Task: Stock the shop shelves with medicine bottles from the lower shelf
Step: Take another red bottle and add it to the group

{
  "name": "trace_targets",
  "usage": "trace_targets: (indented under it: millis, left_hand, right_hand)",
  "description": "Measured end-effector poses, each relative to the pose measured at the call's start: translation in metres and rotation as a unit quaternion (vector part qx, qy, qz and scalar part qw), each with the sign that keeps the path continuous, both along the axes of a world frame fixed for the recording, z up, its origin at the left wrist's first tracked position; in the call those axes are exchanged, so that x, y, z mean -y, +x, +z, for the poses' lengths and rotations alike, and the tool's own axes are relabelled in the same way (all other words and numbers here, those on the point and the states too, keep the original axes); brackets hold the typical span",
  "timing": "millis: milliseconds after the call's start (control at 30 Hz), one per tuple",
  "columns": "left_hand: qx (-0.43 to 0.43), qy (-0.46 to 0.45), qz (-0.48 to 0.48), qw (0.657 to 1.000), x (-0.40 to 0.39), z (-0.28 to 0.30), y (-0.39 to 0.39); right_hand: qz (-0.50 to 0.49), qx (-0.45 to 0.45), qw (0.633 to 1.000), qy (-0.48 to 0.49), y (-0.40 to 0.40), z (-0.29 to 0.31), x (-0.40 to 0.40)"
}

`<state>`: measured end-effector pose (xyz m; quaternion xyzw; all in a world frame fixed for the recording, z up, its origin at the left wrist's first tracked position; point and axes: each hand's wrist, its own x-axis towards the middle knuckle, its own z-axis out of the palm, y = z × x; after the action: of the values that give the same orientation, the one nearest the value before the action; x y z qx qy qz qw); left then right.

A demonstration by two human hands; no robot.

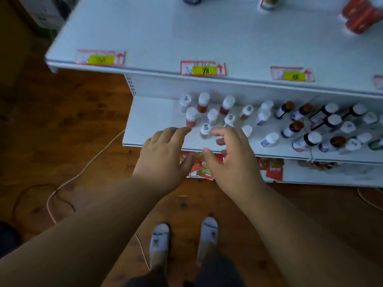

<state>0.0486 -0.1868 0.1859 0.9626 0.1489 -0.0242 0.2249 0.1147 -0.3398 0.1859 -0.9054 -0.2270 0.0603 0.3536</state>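
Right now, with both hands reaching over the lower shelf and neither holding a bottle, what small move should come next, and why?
Probably the right hand should close on the small white-capped bottle beside its fingertips. Both hands are open and empty, that bottle stands nearest the shelf's front edge between them, and the upper shelf holds few bottles. The left hand could then take the red-bodied bottle near its fingers.

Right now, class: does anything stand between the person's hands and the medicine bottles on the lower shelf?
Nothing visible does. The left hand and right hand hover open at the lower shelf front edge, and the nearest bottle stands unblocked between them.
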Motion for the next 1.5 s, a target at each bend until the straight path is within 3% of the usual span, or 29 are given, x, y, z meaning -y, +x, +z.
trace_targets:
  millis: [300,433,567,733,900,1033,1133,1233,1367,1500]
  left_hand:
    - [0.003,-0.046,0.029,0.999,-0.005,-0.188,0.062]
    - [0.024,-0.071,0.049,0.996,-0.008,-0.257,0.094]
    - [0.060,-0.082,0.058,0.993,-0.015,-0.304,0.121]
    - [0.073,-0.129,0.070,0.987,-0.023,-0.324,0.133]
    - [0.045,-0.230,0.088,0.968,-0.011,-0.284,0.103]
    - [0.029,-0.389,0.144,0.910,0.013,-0.211,0.042]
    - [-0.042,-0.463,0.161,0.870,0.019,-0.156,0.013]
    - [-0.088,-0.501,0.121,0.853,0.017,-0.087,-0.021]
    - [-0.031,-0.456,0.049,0.888,0.054,0.032,-0.036]
    - [0.034,-0.428,-0.020,0.903,0.079,0.092,-0.032]
  right_hand:
    - [-0.063,-0.037,0.997,-0.014,0.077,-0.203,-0.017]
    - [-0.075,-0.012,0.997,-0.022,0.116,-0.287,-0.029]
    - [-0.066,0.023,0.998,-0.010,0.147,-0.335,-0.051]
    - [-0.078,0.059,0.994,0.038,0.161,-0.353,-0.062]
    - [-0.060,-0.124,0.980,0.144,0.127,-0.312,-0.037]
    - [-0.082,-0.298,0.924,0.224,0.071,-0.235,-0.008]
    - [-0.091,-0.389,0.869,0.292,0.029,-0.153,0.012]
    - [-0.057,-0.400,0.860,0.313,-0.001,-0.064,0.033]
    - [-0.010,-0.380,0.862,0.334,-0.018,0.035,0.065]
    - [0.034,-0.295,0.904,0.308,-0.009,0.103,0.099]
